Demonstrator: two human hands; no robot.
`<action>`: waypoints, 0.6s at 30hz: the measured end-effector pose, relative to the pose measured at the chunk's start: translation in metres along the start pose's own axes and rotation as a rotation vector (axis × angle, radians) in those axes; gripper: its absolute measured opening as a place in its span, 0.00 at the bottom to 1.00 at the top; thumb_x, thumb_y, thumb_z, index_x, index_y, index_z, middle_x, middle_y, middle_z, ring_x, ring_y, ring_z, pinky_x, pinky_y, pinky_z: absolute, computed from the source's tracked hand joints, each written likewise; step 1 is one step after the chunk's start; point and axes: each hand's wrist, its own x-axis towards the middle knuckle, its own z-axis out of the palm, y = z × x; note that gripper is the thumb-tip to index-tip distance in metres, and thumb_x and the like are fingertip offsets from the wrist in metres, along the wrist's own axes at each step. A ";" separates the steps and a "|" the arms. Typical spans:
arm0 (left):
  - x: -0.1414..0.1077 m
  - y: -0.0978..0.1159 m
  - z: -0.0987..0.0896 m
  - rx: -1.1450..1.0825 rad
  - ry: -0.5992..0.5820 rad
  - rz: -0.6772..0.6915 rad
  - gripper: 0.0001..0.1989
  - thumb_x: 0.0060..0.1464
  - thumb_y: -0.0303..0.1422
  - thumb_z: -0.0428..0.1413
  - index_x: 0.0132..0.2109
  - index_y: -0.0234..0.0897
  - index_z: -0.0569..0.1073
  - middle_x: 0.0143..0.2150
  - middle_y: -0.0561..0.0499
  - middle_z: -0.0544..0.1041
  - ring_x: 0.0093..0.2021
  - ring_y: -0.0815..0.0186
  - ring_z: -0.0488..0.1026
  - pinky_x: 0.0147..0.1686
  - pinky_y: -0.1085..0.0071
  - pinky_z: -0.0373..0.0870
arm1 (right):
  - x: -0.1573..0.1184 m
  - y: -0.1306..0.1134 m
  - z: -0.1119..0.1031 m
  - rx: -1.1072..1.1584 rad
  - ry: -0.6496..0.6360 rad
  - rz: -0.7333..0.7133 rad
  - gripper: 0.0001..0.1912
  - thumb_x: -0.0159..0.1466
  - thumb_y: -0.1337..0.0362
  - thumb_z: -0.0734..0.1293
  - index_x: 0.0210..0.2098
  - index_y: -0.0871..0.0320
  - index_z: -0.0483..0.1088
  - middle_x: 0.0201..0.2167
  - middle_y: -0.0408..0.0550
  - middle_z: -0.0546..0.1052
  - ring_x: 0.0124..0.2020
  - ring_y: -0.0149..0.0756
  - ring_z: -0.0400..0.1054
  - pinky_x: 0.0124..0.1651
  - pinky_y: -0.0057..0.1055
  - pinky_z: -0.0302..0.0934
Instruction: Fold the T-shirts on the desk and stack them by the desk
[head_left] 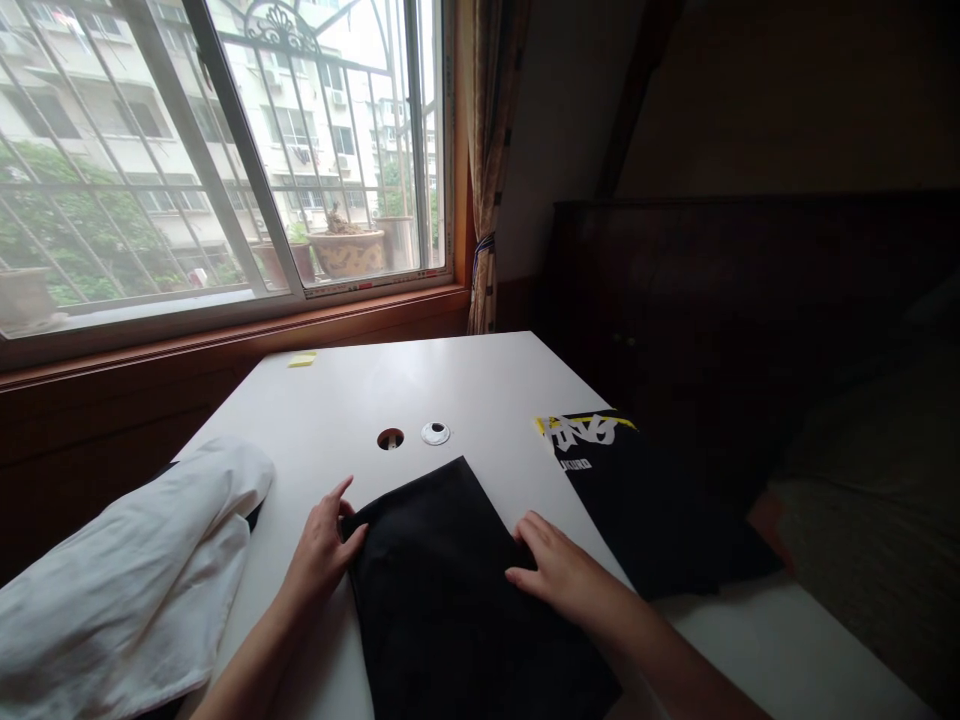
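A black cloth (450, 590), folded into a flat oblong, lies on the white table (480, 380) in front of me. At its upper left corner is my left hand (326, 540), its thumb on the cloth's edge and its index finger raised apart from the thumb. My right hand (544, 560) is at the cloth's right edge, with the thumb on top of the fabric and a gap between thumb and fingers. Neither hand is closed round the cloth.
White fabric (135, 570) is heaped at the left. A dark printed garment (637, 500) hangs over the table's right side. Two round fittings, a hole (390, 439) and a cover (435, 433), sit beyond the cloth. Yellow tape (302, 359) marks the far left.
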 end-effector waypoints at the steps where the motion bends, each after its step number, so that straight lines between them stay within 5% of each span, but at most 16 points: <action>1: -0.001 0.002 0.000 -0.034 -0.010 -0.002 0.31 0.58 0.40 0.56 0.67 0.41 0.62 0.42 0.49 0.74 0.44 0.55 0.75 0.49 0.54 0.74 | -0.003 -0.001 0.000 0.014 0.005 -0.008 0.08 0.61 0.62 0.68 0.38 0.52 0.64 0.43 0.47 0.71 0.44 0.42 0.69 0.49 0.35 0.63; 5: -0.004 0.008 0.004 -0.170 -0.013 0.012 0.29 0.60 0.36 0.54 0.67 0.44 0.60 0.42 0.52 0.72 0.45 0.59 0.77 0.50 0.57 0.75 | -0.020 -0.007 0.002 0.125 0.055 -0.044 0.07 0.62 0.67 0.63 0.38 0.51 0.61 0.47 0.47 0.72 0.47 0.40 0.69 0.50 0.34 0.63; 11: -0.005 0.008 0.005 -0.054 -0.028 0.046 0.27 0.59 0.42 0.56 0.64 0.44 0.64 0.46 0.47 0.74 0.45 0.56 0.77 0.49 0.53 0.76 | -0.039 -0.010 0.004 0.175 -0.014 0.185 0.17 0.63 0.61 0.64 0.50 0.50 0.59 0.49 0.52 0.75 0.48 0.45 0.73 0.50 0.38 0.65; 18: -0.003 0.005 -0.009 0.166 -0.264 -0.043 0.18 0.59 0.50 0.55 0.42 0.40 0.74 0.40 0.44 0.77 0.45 0.49 0.74 0.48 0.51 0.71 | -0.051 0.002 0.004 0.283 -0.077 0.151 0.28 0.63 0.60 0.65 0.62 0.45 0.58 0.57 0.52 0.74 0.63 0.49 0.66 0.58 0.40 0.62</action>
